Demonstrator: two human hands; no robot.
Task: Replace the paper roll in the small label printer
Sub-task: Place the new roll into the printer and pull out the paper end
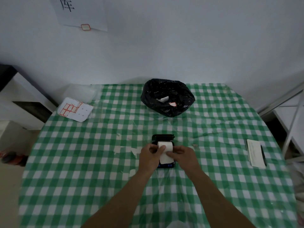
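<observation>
A small black label printer (162,138) lies at the middle of the table with its lid flipped open toward the far side. A white paper roll (167,145) sits in its open bay, and a loose strip of paper runs from it toward me over the printer's body. My left hand (148,156) pinches the left side of that paper with thumb and fingers. On the right side, my right hand (182,154) presses fingers onto the strip. The hands hide most of the printer's body; only its near edge with blue buttons shows.
A black rubbish bag (167,97) with paper scraps stands open at the back. A sheet of red-edged labels (74,109) lies at the back left. A white notepad with a black pen (255,153) lies at the right. The green checked tablecloth (82,162) has a clear plastic cover.
</observation>
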